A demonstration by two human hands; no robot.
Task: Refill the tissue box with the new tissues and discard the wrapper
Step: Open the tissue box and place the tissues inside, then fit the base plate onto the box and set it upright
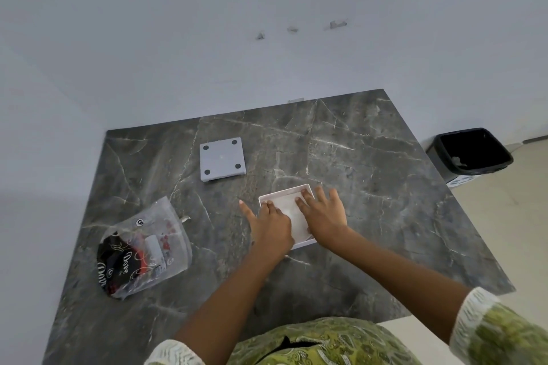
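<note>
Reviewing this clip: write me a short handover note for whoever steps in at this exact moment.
Left hand and right hand: both flat, fingers spread, pressing the white tissues down inside the open tissue box; neither grips anything.
The grey base plate with four dark pads lies apart, further back on the marble table.
The empty wrapper lies at the table's left.
The black bin stands on the floor to the right.
Done: tissues unwrapped and in the box.
Left: fit the base plate, bin the wrapper.

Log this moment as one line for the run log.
tissues pressed into tissue box | left hand, right hand flat inside | lid off | wrapper on table
</note>
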